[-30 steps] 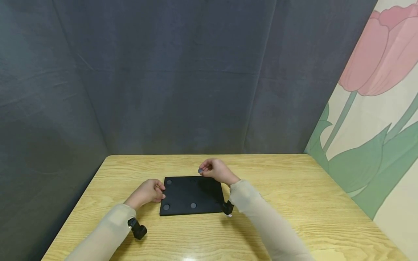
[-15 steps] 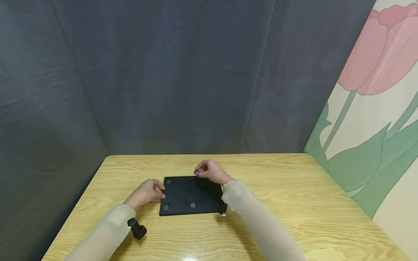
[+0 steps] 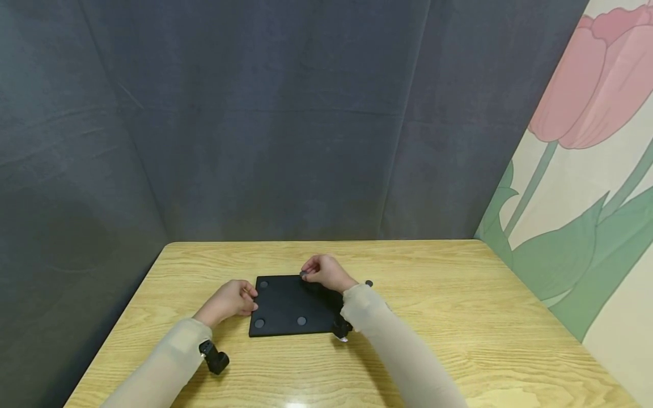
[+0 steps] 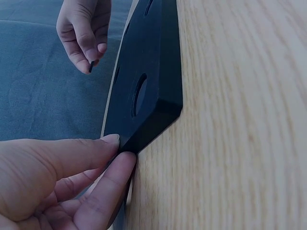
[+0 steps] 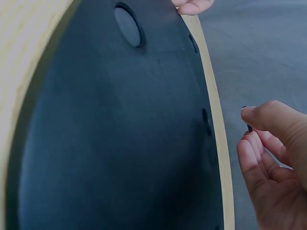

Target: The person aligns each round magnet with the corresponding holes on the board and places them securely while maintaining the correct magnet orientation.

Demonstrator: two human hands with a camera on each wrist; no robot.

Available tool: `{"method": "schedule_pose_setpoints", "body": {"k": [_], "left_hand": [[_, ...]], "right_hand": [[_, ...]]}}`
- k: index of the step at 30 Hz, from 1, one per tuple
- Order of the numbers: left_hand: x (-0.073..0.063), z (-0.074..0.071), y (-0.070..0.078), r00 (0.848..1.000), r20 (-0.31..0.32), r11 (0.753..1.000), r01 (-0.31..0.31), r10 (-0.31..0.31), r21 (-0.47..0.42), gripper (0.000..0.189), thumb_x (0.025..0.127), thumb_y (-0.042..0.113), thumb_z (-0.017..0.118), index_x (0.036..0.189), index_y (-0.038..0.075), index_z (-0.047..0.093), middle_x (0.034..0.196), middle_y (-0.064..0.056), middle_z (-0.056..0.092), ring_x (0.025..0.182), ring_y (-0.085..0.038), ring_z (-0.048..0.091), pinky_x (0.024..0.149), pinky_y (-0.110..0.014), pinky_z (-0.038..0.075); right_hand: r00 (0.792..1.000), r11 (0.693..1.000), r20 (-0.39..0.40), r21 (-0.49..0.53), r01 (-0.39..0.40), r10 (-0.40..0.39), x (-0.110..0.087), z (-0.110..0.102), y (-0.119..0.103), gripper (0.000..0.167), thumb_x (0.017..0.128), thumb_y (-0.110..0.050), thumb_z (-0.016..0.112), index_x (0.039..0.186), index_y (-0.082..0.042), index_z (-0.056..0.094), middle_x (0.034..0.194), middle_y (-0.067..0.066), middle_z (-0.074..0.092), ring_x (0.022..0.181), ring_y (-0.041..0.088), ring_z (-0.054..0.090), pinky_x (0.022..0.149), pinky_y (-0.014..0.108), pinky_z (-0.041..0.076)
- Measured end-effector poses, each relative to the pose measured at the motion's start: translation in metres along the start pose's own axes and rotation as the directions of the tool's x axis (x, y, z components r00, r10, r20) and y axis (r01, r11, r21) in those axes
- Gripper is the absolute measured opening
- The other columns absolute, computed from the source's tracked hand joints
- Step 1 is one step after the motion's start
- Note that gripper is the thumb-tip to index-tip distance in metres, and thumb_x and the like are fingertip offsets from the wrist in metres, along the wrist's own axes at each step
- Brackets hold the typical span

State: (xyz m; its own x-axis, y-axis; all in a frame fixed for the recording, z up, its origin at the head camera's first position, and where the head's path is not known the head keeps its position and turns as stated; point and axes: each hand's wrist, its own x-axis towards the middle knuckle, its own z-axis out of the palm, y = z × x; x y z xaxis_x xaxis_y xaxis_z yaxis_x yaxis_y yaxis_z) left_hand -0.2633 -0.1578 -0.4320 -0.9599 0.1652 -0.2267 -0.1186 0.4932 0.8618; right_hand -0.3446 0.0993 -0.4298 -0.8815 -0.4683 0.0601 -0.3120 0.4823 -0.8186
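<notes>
Lower and further left than a moment ago, the right hand point(image 3: 327, 274) pinches a small disc point(image 3: 303, 274) by the black board point(image 3: 278, 306) between both hands, whose edge the left hand point(image 3: 233, 298) grips and should keep braced while the disc is levelled.

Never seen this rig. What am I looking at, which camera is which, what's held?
No robot here: a person's two bare hands at work over a wooden table. The wide picture comes from a camera on the head, looking forward and down. The two close ones come from the left wrist camera and right wrist camera, each facing its own hand's work. A black board with round recesses lies on the table. The left hand pinches its left edge. The right hand pinches a small dark disc near the board's far edge. What looks like a second disc lies right of the board.
</notes>
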Motion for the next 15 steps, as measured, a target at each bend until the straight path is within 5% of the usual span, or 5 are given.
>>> {"method": "schedule_pose_setpoints", "body": {"k": [15], "left_hand": [[0.001,0.000,0.000,1.000,-0.007,1.000,-0.014,0.014,0.011,0.022,0.082,-0.011,0.066,0.102,-0.010,0.057,0.082,-0.014,0.056,0.074,-0.019,0.064,0.070,-0.036,0.058]], "right_hand": [[0.996,0.996,0.009,0.025,-0.087,0.087,0.001,0.011,0.003,0.014,0.083,-0.001,0.072,0.096,0.002,0.067,0.085,0.007,0.067,0.071,0.008,0.057,0.064,0.019,0.049]]}}
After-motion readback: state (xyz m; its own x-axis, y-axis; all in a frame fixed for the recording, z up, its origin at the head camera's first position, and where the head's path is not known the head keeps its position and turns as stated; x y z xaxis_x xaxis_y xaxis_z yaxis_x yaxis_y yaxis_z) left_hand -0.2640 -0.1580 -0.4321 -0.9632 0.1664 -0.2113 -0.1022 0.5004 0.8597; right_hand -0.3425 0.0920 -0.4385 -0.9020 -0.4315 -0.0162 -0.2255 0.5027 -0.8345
